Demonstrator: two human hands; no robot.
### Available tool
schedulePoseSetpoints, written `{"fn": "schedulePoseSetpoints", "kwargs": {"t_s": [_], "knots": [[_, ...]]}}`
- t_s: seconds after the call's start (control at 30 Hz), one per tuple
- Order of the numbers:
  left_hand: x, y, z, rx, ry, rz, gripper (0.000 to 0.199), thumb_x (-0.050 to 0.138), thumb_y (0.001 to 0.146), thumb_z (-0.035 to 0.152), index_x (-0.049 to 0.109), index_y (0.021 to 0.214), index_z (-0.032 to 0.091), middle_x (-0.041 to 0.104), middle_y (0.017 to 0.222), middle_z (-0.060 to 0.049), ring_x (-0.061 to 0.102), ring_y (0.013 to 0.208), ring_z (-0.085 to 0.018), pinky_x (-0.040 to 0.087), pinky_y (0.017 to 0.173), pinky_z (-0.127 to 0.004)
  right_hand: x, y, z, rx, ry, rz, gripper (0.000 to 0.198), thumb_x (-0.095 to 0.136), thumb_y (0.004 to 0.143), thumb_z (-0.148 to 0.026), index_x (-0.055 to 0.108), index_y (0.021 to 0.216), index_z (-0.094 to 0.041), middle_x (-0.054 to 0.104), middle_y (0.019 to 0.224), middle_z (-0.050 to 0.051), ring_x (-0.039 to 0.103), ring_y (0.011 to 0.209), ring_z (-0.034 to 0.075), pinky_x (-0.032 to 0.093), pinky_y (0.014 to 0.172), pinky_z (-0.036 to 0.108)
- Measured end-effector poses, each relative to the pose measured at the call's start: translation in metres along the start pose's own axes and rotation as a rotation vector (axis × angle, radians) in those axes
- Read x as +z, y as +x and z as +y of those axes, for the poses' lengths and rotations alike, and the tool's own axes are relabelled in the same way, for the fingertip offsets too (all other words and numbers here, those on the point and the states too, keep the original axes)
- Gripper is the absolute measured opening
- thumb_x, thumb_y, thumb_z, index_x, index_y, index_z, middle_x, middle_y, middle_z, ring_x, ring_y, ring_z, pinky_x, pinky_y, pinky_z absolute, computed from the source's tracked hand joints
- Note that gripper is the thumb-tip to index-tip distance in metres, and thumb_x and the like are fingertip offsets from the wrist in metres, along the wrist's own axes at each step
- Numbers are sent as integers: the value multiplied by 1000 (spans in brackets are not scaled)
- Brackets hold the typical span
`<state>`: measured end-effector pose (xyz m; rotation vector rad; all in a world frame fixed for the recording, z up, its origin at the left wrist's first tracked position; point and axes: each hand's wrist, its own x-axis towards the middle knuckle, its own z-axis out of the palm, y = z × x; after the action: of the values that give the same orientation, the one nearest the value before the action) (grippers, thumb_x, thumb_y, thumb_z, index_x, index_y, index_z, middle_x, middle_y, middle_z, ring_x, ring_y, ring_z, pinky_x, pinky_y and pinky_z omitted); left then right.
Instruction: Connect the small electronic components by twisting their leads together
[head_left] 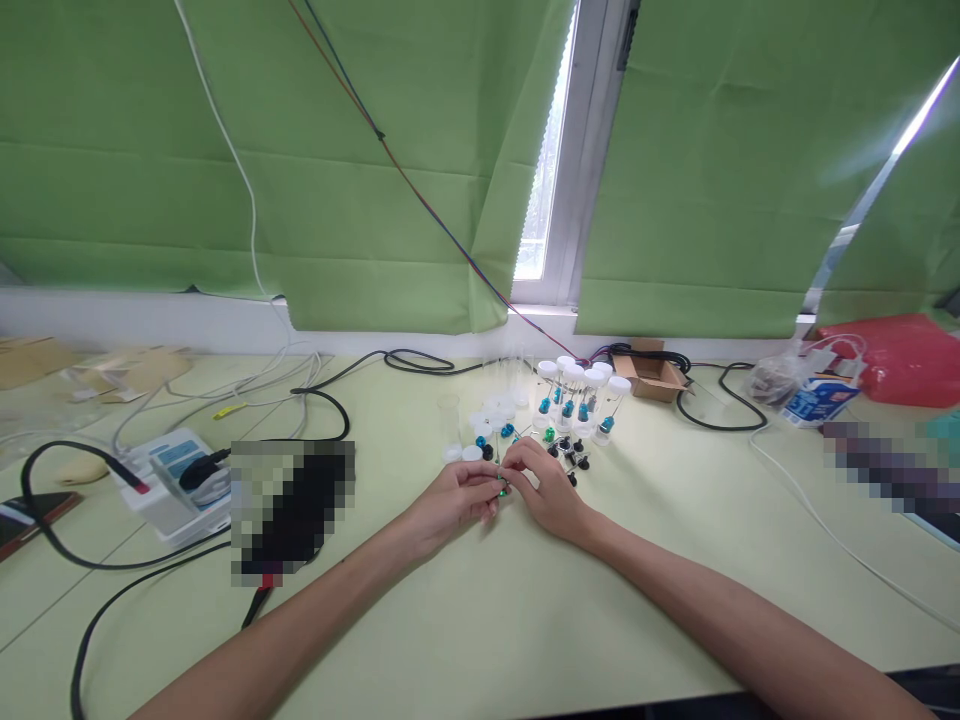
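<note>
From where I stand, both hands meet above the table (465,640), fingertips touching or nearly so around one small green piece (502,491). The left hand (454,497) grips it between thumb and fingers, probably as the steadying side, since its lower end shows just past the thumb. The right hand (553,492) is closed in a pinch at the upper part, which looks like a way to keep fine control of something so little; the fingers hide exactly where they grip. A thin pin (496,448) stands upright just beyond the fingertips; I can't tell whether it joins the piece.

Just ahead of the left hand lie white caps (472,454), with a clear tube (449,422) standing uncapped behind them, perhaps kept there for easy reach. Loose blue pieces (508,431) sit straight beyond the fingertips. Near the right hand's knuckles, black pieces (568,450) lie scattered, with a loose green part (549,434) beside them. Beyond those, capped vials (576,398) stand upright in a cluster, blue-and-needle parts visible inside, seemingly grouped to stay apart from the loose bits. Farther out past the right hand sits an open cardboard box (649,375). Well to the left of the left hand, cables trail around a white power strip (176,490).
</note>
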<state>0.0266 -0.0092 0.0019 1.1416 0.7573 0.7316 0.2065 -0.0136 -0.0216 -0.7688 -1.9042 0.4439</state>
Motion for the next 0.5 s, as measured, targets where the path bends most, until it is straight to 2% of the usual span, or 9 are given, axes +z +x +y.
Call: {"fn": "schedulePoseSetpoints", "kwargs": {"t_s": [0.33, 0.5], "knots": [[-2, 1, -1, 2, 6, 2, 29, 79, 71, 28, 73, 95, 13, 64, 85, -7, 51, 58, -8, 40, 55, -25, 1, 0, 1, 1, -45, 28, 14, 46, 95, -14, 53, 85, -20, 52, 85, 3, 51, 80, 17, 44, 72, 30], [-2, 0, 1, 8, 41, 39, 28, 79, 71, 30, 71, 91, 13, 64, 82, -6, 52, 58, -9, 41, 56, -26, -8, 1, 3, 21, -202, 37, 13, 44, 96, -14, 53, 88, -20, 52, 90, 5, 52, 82, 18, 45, 75, 32]]}}
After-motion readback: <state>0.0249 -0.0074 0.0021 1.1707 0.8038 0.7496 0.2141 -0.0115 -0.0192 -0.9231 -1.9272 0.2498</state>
